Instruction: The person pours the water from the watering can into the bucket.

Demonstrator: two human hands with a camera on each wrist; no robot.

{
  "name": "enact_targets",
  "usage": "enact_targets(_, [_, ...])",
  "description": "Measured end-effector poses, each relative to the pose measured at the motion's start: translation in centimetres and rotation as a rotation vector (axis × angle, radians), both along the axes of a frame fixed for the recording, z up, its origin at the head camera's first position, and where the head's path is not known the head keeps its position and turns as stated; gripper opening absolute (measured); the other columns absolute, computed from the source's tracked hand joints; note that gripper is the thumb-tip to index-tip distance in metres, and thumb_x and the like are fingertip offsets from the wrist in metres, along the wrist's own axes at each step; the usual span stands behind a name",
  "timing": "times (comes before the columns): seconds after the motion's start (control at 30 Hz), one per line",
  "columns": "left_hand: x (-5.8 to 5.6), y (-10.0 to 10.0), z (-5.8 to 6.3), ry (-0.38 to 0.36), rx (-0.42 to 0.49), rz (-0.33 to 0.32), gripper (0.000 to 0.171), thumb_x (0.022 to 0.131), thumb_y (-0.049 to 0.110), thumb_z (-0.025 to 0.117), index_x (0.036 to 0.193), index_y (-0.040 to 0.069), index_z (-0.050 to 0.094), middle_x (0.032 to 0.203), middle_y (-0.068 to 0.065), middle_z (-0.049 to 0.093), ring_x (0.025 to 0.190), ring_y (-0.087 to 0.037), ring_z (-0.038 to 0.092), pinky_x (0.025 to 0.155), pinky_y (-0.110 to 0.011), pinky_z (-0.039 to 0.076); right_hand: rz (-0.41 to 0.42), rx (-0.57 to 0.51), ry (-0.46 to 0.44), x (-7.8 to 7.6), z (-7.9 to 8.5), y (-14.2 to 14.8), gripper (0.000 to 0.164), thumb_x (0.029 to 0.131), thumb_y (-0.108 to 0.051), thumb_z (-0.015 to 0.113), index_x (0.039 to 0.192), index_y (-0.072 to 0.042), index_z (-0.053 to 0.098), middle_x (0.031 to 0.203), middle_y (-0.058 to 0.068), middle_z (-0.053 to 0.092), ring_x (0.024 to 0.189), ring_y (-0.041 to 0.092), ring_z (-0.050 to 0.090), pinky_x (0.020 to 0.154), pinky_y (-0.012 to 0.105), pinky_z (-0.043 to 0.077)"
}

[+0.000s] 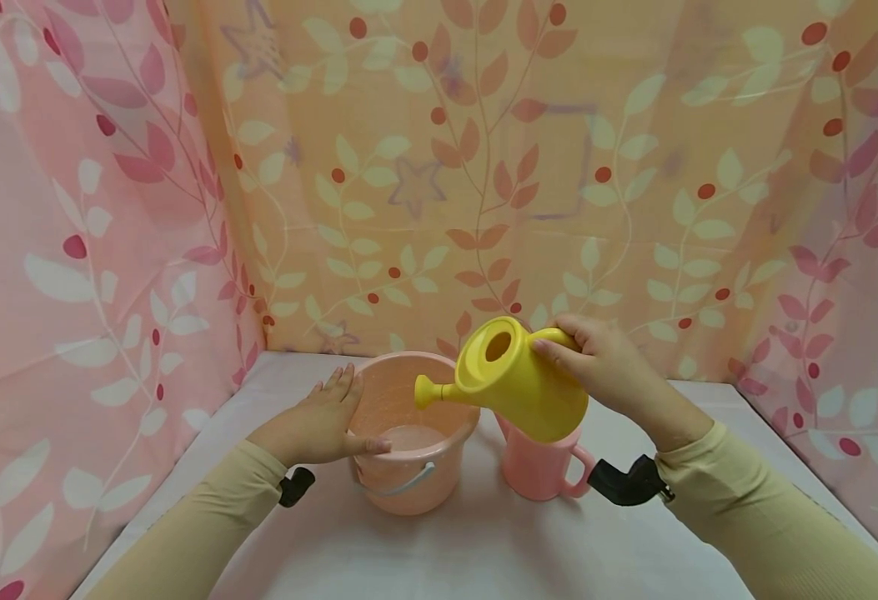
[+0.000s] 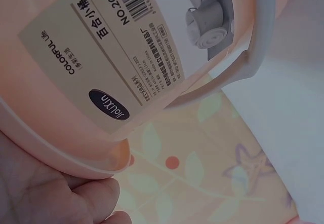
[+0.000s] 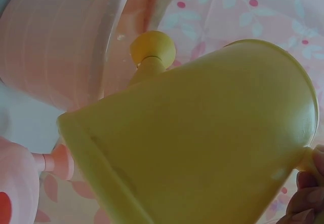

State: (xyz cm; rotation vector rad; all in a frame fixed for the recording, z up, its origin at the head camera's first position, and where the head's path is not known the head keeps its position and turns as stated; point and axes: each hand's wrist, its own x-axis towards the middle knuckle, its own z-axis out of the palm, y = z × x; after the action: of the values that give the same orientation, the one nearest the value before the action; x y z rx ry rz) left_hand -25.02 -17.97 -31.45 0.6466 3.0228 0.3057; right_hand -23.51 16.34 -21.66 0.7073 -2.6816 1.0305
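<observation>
My right hand (image 1: 605, 367) grips the handle of a yellow watering can (image 1: 544, 404), held raised and tipped to the left. Its flared spout (image 1: 434, 392) hangs over the mouth of a peach bucket (image 1: 412, 496). On the bucket's left rim rests my left hand (image 1: 318, 421), fingers straight and thumb lying across the near rim. In the left wrist view, a printed label (image 2: 116, 57) shows on the bucket's side. The right wrist view has the yellow can's body (image 3: 197, 143) large in front, with fingers (image 3: 309, 203) round the handle at the right edge.
A pink watering can (image 1: 536, 467) stands on the white table (image 1: 318, 550), right of the bucket and partly behind the yellow can. The bucket's pale handle (image 1: 408, 482) hangs down in front. Patterned cloth (image 1: 423, 200) walls off the back and both sides.
</observation>
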Motion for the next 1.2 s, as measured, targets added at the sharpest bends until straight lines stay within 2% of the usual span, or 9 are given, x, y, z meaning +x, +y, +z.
enact_targets(0.8, [0.04, 0.13, 0.14, -0.007, -0.005, 0.007, 0.112, 0.074, 0.072, 0.050, 0.142, -0.010, 0.014, 0.148, -0.029, 0.007, 0.137, -0.041, 0.006, 0.107, -0.055, 0.012, 0.006, 0.008, 0.007, -0.09, -0.15, -0.01, 0.027, 0.089, -0.033, 0.059, 0.080, -0.008, 0.056, 0.069, 0.005, 0.046, 0.066, 0.020, 0.046, 0.055, 0.028, 0.041])
enact_targets(1.2, [0.09, 0.11, 0.16, -0.005, -0.015, 0.009, 0.117, 0.071, 0.078, 0.046, 0.142, -0.009, 0.014, 0.148, -0.028, 0.007, 0.137, -0.039, 0.005, 0.108, -0.054, 0.012, 0.013, 0.000, 0.004, -0.07, -0.06, -0.01, 0.026, 0.089, -0.033, 0.059, 0.082, -0.008, 0.056, 0.069, 0.005, 0.047, 0.067, 0.020, 0.047, 0.057, 0.028, 0.043])
